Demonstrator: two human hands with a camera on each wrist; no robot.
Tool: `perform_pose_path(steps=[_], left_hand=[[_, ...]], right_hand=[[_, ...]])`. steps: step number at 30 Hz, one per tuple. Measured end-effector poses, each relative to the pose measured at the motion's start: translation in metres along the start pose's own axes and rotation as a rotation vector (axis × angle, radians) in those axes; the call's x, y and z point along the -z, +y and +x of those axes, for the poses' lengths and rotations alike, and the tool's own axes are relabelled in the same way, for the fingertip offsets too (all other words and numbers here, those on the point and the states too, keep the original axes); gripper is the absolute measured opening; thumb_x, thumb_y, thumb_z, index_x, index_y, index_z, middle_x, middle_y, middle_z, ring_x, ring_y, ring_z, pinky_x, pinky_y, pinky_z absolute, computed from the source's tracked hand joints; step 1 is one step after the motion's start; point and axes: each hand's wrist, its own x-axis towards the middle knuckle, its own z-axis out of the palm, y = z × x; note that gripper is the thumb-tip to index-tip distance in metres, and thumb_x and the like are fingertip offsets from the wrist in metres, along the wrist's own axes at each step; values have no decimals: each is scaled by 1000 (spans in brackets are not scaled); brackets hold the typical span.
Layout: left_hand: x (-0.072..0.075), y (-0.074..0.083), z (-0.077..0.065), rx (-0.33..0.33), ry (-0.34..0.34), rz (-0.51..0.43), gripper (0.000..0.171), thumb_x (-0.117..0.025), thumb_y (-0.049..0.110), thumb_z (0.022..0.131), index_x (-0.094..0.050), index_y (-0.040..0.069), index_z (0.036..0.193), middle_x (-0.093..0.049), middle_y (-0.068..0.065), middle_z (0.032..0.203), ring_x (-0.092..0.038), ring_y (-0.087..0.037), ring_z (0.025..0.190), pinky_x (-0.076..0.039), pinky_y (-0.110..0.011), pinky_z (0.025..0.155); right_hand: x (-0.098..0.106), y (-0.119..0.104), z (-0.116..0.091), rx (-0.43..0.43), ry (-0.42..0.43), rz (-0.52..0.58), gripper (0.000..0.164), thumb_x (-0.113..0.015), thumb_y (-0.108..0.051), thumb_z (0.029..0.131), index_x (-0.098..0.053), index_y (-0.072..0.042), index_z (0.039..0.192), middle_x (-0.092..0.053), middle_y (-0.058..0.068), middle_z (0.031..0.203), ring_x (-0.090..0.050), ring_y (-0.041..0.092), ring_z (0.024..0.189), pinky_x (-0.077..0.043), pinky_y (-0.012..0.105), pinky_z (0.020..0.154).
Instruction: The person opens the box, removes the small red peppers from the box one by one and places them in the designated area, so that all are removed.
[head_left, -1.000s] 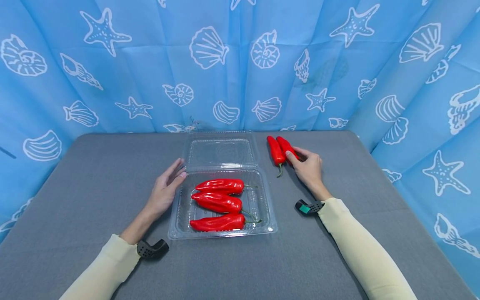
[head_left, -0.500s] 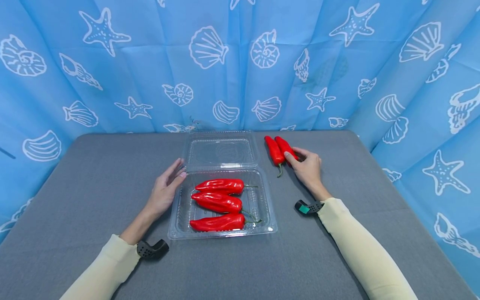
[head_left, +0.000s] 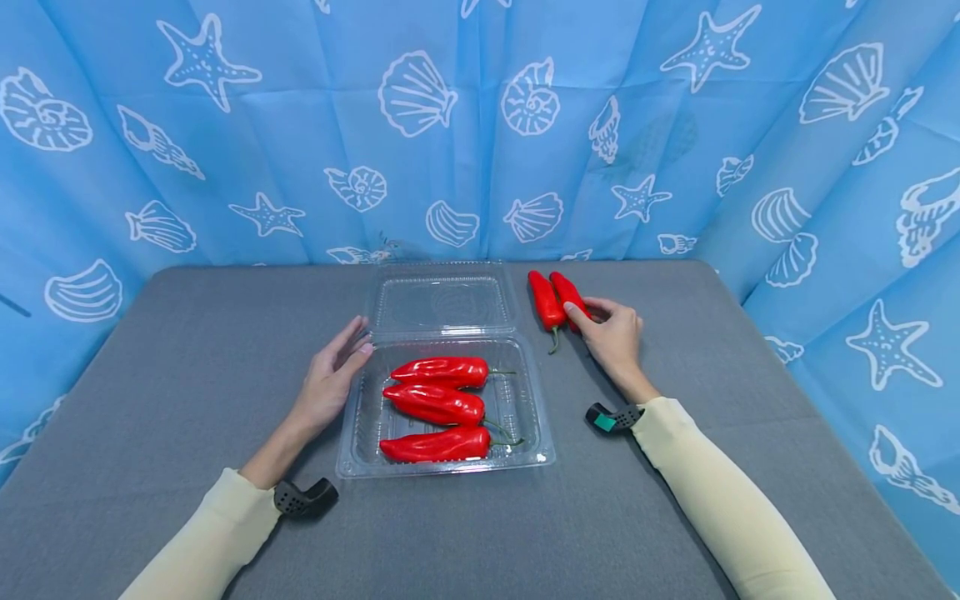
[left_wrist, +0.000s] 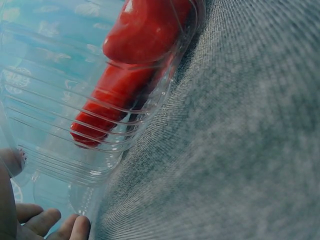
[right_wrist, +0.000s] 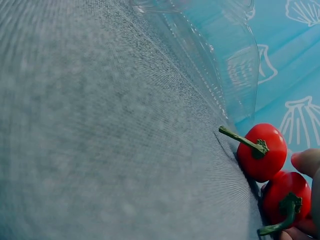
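Cream-sleeved, the left hand (head_left: 330, 371) has loosely extended fingers, its thumb at the left rim of a clear container (head_left: 450, 470), perhaps to steady it. Inside, three red peppers (head_left: 437, 405) lie crosswise, probably to share the space; the lid (head_left: 442, 300) is folded back, leaving access. Rightward on the tabletop (head_left: 697, 333), one loose pepper (head_left: 546, 300) lies beside a gripped pepper (head_left: 566, 289), pinched by the right hand (head_left: 613, 333), well apart from the left.

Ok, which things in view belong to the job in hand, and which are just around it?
Seem to belong:
right hand, which pinches one red pepper
second red pepper, beside that one
open clear container
three red peppers lying in it
left hand, at the container's left edge

Just around:
grey table
blue shell-print curtain
black wrist devices
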Motion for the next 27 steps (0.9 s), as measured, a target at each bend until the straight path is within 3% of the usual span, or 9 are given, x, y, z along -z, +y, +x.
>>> perform_pose_path(steps=[11, 20, 27], left_hand=[[-2, 0, 1, -6, 21, 7, 61, -50, 20, 108, -24, -2, 159, -31, -16, 163, -36, -34, 146, -30, -49, 120], [-1, -1, 1, -8, 14, 12, 61, -50, 20, 108, -24, -1, 159, -31, -15, 163, -36, -34, 147, -29, -50, 119], [-1, 0, 1, -5, 13, 15, 62, -50, 20, 108, -24, -1, 159, -31, -15, 163, -35, -35, 147, -29, -51, 119]], right_hand=[[2, 1, -1, -10, -40, 65, 34, -70, -16, 89, -74, 0, 119, -73, 18, 114, -73, 28, 97, -47, 8, 72], [3, 1, -3, -29, -92, 63, 39, -75, -23, 92, -72, -1, 124, -72, 18, 118, -72, 28, 99, -48, 8, 74], [2, 0, -2, -30, -87, 57, 42, -77, -26, 91, -72, 0, 123, -72, 18, 116, -72, 28, 98, -48, 8, 73]])
